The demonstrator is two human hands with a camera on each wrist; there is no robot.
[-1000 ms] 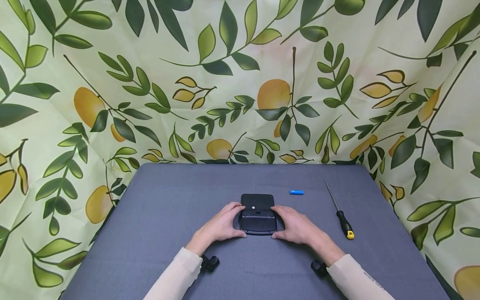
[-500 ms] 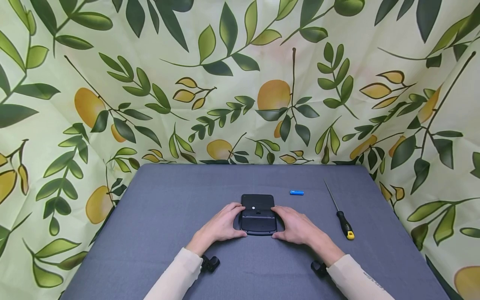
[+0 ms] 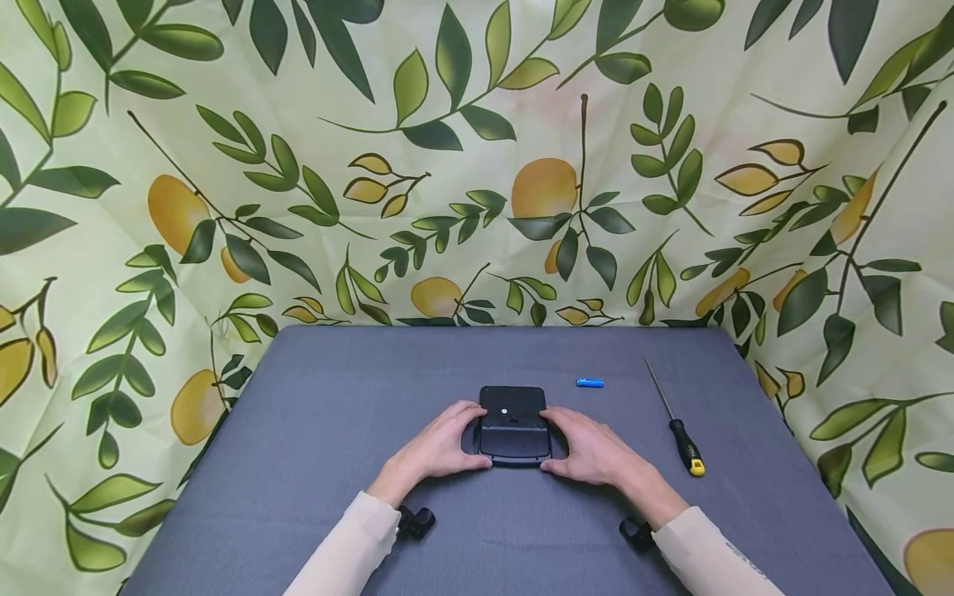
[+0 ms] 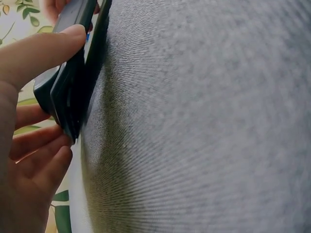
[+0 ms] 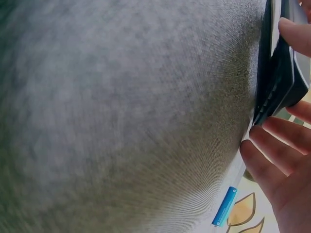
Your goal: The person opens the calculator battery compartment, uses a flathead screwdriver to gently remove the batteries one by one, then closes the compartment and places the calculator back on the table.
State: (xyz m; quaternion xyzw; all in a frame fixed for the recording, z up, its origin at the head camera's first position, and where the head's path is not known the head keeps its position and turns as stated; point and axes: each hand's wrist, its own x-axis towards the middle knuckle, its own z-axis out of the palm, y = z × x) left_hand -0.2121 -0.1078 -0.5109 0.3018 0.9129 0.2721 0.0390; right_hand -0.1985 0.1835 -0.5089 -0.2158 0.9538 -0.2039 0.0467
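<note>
A flat black device [image 3: 513, 430], shaped like a desk calculator with its back up, sits at the middle of the table; a small round white spot marks its back. My left hand [image 3: 450, 440] grips its left side, thumb at the near edge and fingers along the side. On the opposite side, my right hand [image 3: 584, 445] holds it in the same way. The left wrist view shows the upper black casing [image 4: 73, 73] with a dark gap beneath it, close over the cloth. Fingertips [image 5: 257, 131] of the right hand lie low beside the casing.
A blue battery [image 3: 590, 382] lies beyond the right hand, toward the back. Farther right is a screwdriver [image 3: 686, 447] with a black and yellow handle, its shaft pointing away. Grey cloth [image 3: 358, 372] covers the table. A leaf-patterned curtain [image 3: 477, 165] hangs behind and at both sides.
Almost nothing differs. The near edge of the black device and the left thumb have shifted very slightly away from the body; both hands keep their grip.
</note>
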